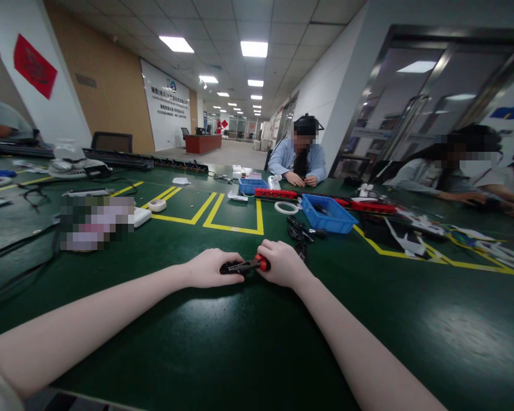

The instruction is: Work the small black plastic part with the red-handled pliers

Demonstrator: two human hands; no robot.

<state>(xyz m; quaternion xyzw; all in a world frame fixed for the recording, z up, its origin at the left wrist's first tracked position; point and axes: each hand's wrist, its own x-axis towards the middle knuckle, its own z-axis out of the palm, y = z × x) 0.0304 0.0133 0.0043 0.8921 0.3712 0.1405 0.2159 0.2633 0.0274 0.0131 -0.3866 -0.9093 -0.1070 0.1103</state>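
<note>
Near the middle of the green table (pixel 188 337), my left hand (pixel 212 267) is closed around a small black object (pixel 230 267). My right hand (pixel 282 264) grips the red handle of pliers (pixel 252 265). The metal jaws of the pliers point left and meet or overlap the black object; the exact contact is too small to tell. Both hands are close together just above the tabletop. Black cables (pixel 297 229) lie beyond my right hand.
A blue bin (pixel 329 216) stands behind the cables, with a white ring (pixel 286 208) beside it. Red strips (pixel 278 194) lie farther back. A white box (pixel 139 217) is at left. A person (pixel 300 157) sits across the table; other people sit at right and far left.
</note>
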